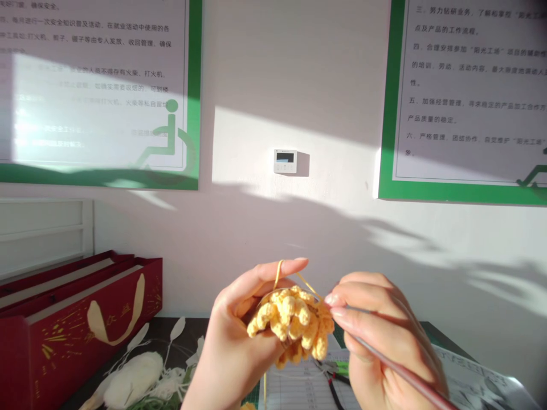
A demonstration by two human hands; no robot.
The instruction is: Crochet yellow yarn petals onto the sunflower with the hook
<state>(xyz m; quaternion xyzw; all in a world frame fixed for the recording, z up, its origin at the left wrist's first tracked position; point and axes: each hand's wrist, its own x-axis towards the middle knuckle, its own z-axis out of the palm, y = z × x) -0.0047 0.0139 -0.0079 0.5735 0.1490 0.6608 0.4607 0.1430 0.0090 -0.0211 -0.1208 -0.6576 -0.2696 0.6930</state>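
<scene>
Your yellow crocheted piece (pixel 294 322) is sitting lower centre of the frame. Your left hand (pixel 237 327) is gripping it, yarn (pixel 278 272) looping over the raised index finger. Your right hand (pixel 380 336) is holding a brown-handled hook (pixel 397 367) at its right edge; can't see the tip. Best be keeping yarn tension even, loops loose enough. White yarn bundle (pixel 134 377), red bag (pixel 98 344) are sitting lower left.

Yellow crocheted piece (pixel 294 319), dense with short finger-like lobes, held in the left hand (pixel 235 330), its attached yarn (pixel 279 272) looped over the index finger, slim brown-handled tool (pixel 397 367) slanting to its right edge.
</scene>
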